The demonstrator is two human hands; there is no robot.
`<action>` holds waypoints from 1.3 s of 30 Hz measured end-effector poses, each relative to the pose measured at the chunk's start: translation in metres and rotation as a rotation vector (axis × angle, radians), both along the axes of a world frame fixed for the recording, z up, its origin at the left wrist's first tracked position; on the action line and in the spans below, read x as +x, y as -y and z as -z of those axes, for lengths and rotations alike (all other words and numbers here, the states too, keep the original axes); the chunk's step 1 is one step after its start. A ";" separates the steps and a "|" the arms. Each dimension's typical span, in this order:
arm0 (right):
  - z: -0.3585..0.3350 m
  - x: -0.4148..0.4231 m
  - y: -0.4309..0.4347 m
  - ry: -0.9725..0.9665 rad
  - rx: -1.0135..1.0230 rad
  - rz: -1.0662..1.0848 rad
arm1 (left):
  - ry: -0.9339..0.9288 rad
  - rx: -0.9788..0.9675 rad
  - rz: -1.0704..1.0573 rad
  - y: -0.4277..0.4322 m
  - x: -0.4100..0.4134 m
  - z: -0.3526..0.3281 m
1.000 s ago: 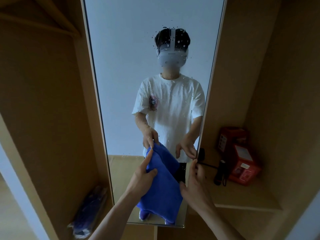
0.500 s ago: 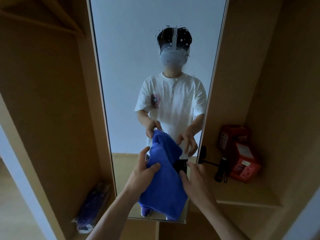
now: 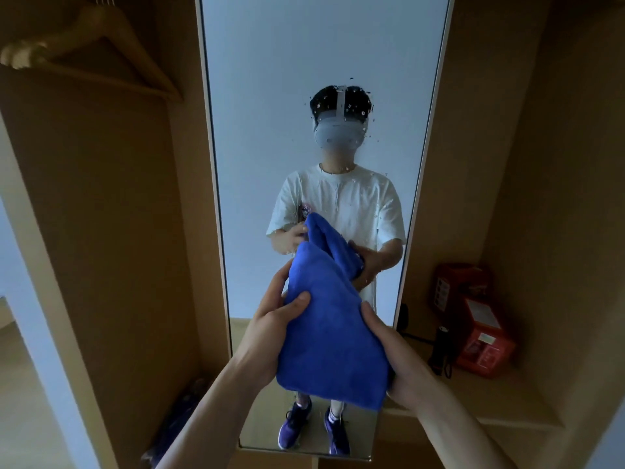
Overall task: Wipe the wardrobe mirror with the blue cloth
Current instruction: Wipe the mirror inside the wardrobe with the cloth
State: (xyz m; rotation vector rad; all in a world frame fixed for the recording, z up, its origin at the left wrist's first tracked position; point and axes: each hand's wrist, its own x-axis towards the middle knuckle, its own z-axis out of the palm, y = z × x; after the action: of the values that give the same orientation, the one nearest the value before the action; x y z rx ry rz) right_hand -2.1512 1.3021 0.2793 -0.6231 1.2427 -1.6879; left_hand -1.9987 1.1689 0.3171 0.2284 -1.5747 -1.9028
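Observation:
A tall wardrobe mirror (image 3: 270, 96) stands upright in the middle of the wooden wardrobe, with water droplets on its glass around the reflected person. A bunched blue cloth (image 3: 331, 326) is held up in front of the mirror's lower half. My left hand (image 3: 270, 330) grips the cloth's left side, thumb curled over the front. My right hand (image 3: 395, 357) holds its right lower side, fingers hidden behind the fabric. The cloth's top lies close to the glass; contact cannot be judged.
A wooden hanger (image 3: 84, 49) hangs at the upper left. On the right shelf sit red boxes (image 3: 477, 323) and a black flashlight (image 3: 439, 350). A dark blue bag (image 3: 182, 414) lies on the wardrobe floor at the lower left.
The cloth has been raised and bunched between both hands. My right hand, earlier beside the cloth with open fingers, now holds it. The camera has tilted, showing more of the mirror.

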 end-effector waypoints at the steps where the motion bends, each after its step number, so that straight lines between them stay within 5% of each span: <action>1: -0.004 0.001 -0.001 0.027 -0.029 -0.008 | -0.021 0.006 -0.002 0.001 0.000 -0.003; 10: -0.023 0.009 -0.006 0.146 -0.137 -0.124 | -0.149 -0.019 0.071 0.001 0.003 -0.021; 21: -0.058 0.004 -0.004 -0.139 -0.371 0.177 | -0.019 0.010 0.109 0.008 0.003 -0.027; 30: -0.065 -0.002 -0.002 0.174 -0.301 -0.161 | -0.106 -0.217 -0.161 0.005 -0.016 -0.039; 39: -0.088 -0.017 -0.006 -0.118 -0.262 0.103 | -0.092 -0.310 -0.230 -0.001 -0.030 -0.047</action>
State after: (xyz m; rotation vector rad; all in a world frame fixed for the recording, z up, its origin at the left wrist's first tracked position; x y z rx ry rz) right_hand -2.1681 1.3082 0.3675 -0.8381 1.1606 -1.9419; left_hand -2.0283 1.1703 0.3642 0.1758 -1.6759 -1.4536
